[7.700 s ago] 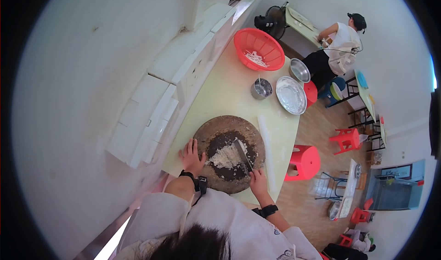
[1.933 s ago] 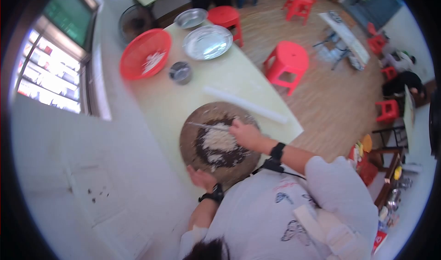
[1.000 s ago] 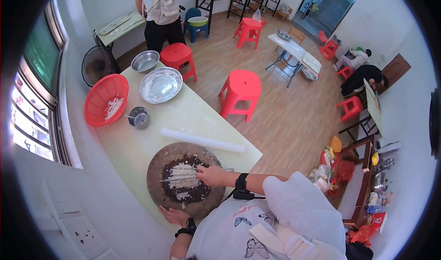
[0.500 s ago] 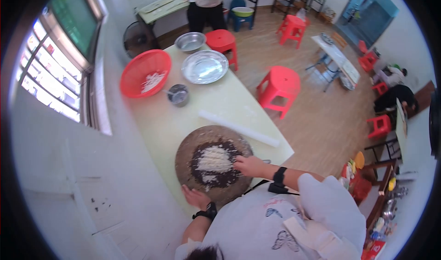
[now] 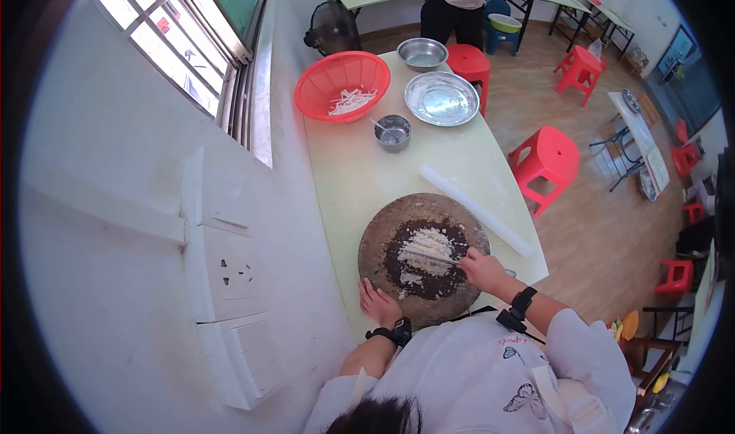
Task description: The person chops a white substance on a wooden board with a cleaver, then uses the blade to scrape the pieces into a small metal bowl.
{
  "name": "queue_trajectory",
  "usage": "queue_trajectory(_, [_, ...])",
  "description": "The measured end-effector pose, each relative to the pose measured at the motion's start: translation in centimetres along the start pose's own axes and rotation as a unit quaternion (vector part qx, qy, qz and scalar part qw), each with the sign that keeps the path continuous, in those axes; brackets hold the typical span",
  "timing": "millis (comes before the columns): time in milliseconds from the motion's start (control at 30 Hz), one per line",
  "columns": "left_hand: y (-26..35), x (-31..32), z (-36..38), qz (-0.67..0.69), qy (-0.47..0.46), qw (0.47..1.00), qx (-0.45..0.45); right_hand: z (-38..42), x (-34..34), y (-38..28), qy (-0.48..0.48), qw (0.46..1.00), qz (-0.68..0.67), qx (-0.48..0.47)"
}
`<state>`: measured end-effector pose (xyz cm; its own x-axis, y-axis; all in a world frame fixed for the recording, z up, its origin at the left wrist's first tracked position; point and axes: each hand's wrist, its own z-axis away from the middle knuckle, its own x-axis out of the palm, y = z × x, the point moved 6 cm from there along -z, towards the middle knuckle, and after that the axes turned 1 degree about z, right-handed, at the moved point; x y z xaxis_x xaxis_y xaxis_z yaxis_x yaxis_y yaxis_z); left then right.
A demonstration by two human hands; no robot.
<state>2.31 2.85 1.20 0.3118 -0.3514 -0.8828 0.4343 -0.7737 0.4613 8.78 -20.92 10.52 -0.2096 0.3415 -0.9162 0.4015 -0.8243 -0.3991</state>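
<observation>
On the round wooden chopping board (image 5: 377, 236) lies a heap of pale chopped food (image 5: 429, 248) over a dark, wet-looking patch. My right hand (image 5: 481, 270) is closed on a knife; its thin blade (image 5: 430, 256) points left across the heap, seen nearly edge-on. At the board's lower left edge, my left hand (image 5: 378, 304) rests with its fingers apart, holding nothing. A long white rod (image 5: 478, 212) lies on the table just beyond the board.
Farther up the pale table (image 5: 337, 181) stand a red basket (image 5: 342, 74) with white strips, a small metal pot (image 5: 393, 134), a metal basin (image 5: 422, 53) and a metal tray (image 5: 442, 98). Red stools (image 5: 547, 162) stand on the floor. A person (image 5: 452, 13) stands beyond the table.
The camera view has turned, so the scene sits farther right. The knife blade now shows across the heap. My left hand remains at the board's edge.
</observation>
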Motion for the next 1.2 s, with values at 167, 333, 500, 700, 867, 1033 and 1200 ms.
queue_trajectory(167, [0.1, -0.1, 0.2, 0.027, -0.007, 1.000, -0.002, -0.2, 0.9, 0.9, 0.008, 1.000, 0.015, 0.023])
queue_trajectory(333, [0.2, -0.2, 0.0, 0.017, -0.021, 0.999, -0.016, -0.7, -0.2, 0.2, 0.056, 0.998, -0.028, 0.008])
queue_trajectory(500, [0.1, -0.1, 0.0, 0.021, -0.014, 1.000, -0.010, -1.3, 0.1, 1.0, 0.035, 0.999, -0.010, 0.028])
queue_trajectory(700, [0.0, 0.0, 0.2, 0.017, -0.020, 1.000, -0.013, -1.7, 0.3, 2.0, 0.046, 0.997, -0.020, 0.058])
queue_trajectory(867, [-0.2, 0.2, 0.1, 0.030, -0.030, 0.999, -0.021, -2.6, -1.1, 4.1, 0.094, 0.990, -0.048, 0.088])
queue_trajectory(1033, [-0.1, 0.1, 0.2, 0.017, -0.023, 1.000, -0.003, -2.7, 0.3, 11.3, 0.158, 0.970, -0.053, 0.175])
queue_trajectory(1200, [0.1, 0.1, 0.1, 0.013, -0.019, 1.000, -0.007, -1.6, 3.2, 12.5, 0.064, 0.870, -0.335, 0.357])
